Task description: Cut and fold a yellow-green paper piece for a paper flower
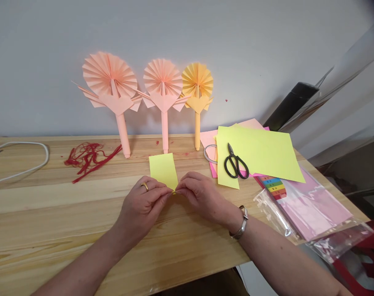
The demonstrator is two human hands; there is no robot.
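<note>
A small yellow sheet of paper (163, 167) lies on the wooden table in front of me, its near edge pinched up. My left hand (146, 199), with a gold ring, grips that edge between thumb and finger. Right against it, my right hand (201, 193) pinches the same edge from the other side, a silver bracelet on its wrist. The fingers hide most of the pinched edge, so I cannot tell how it is folded. To the right, black-handled scissors (236, 166) rest on a larger yellow sheet (261, 150).
Three folded-paper fans on rolled handles lean on the wall: a peach fan (109, 76), a pink fan (162, 78) and an orange fan (197, 80). Red string (88, 158) lies left, beyond it a white cable (47, 154). A plastic paper packet (316, 205) overlaps the table's right edge.
</note>
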